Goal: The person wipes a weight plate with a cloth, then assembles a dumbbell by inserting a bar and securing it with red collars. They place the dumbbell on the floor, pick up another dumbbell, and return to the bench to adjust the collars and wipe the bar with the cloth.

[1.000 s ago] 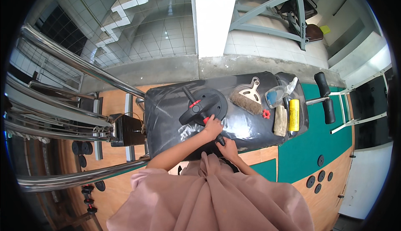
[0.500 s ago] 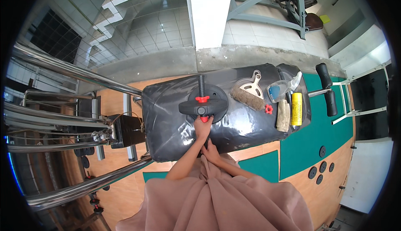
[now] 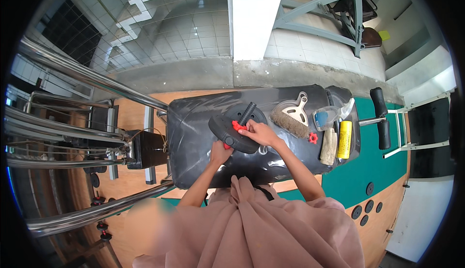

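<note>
Over the black padded bench (image 3: 193,122), a dumbbell (image 3: 232,136) with a thick black plate is held tilted, its threaded black bar end (image 3: 248,113) pointing up and to the right. My left hand (image 3: 221,153) is closed round its near end, beside a red piece below the plate. The fingers of my right hand (image 3: 259,132) pinch the red star-shaped collar nut (image 3: 237,125) on the far side of the plate. Behind the dumbbell a round black plate (image 3: 231,113) lies flat, partly covered. Another red star nut (image 3: 313,137) rests farther right on the bench.
A hand brush (image 3: 290,118), a spray bottle (image 3: 329,115), a rolled cloth (image 3: 329,146) and a yellow cylinder (image 3: 344,139) lie at the bench's right. Chrome rails (image 3: 97,79) flank its left. Several small plates (image 3: 369,206) lie on the floor at right.
My right hand has come up from near my clothing to the collar nut. The dumbbell has tilted, its threaded end swinging right, and my left hand has shifted left and down with it.
</note>
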`<state>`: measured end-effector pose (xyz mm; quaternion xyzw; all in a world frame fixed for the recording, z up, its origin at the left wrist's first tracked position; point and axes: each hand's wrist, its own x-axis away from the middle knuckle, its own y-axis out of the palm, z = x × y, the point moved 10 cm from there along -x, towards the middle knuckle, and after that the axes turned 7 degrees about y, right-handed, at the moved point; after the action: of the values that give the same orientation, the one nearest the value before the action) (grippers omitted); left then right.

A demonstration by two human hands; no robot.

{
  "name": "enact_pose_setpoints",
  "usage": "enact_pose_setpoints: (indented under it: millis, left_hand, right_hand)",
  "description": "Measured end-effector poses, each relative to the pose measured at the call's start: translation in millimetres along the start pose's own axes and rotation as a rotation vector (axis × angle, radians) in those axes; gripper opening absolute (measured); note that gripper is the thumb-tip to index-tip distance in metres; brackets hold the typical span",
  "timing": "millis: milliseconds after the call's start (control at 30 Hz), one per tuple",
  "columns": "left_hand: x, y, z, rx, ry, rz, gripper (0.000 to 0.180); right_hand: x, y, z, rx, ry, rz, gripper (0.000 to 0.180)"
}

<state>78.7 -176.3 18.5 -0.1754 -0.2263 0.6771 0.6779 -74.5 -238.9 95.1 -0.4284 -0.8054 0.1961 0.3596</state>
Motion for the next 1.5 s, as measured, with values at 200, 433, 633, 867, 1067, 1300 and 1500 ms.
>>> enact_pose_setpoints:
  millis: [200,433,633,867,1067,1300,1500]
  left_hand:
    - [-7,-5,5,-0.089,0.002,-0.165,0.027]
    - [-13,-12,32,-0.17,-0.026,-0.312,0.023]
    - [-23,-12,52,-0.159,-0.019,-0.431,0.03]
    - [-3,17,23,0.301,-0.181,-0.625,0.033]
    - [8,13,30,0.361,-0.345,-0.627,0.043]
    - [-14,-9,17,0.312,-0.23,-0.433,0.037]
    - [-35,-31,6,0.126,-0.046,-0.275,0.03]
  right_hand:
    - [-15,14,1,-0.027,0.084,-0.063,0.07]
    - [-17,26,33,-0.314,0.18,0.157,0.056]
    - [-16,21,38,-0.438,0.15,0.185,0.047]
    - [-12,19,17,-0.491,-0.115,0.137,0.031]
    - [-4,37,23,-0.732,-0.074,-0.095,0.037]
    - [-17,22,9,-1.08,-0.087,-0.257,0.039]
    - [-41,32,9,-0.833,0.044,-0.034,0.021]
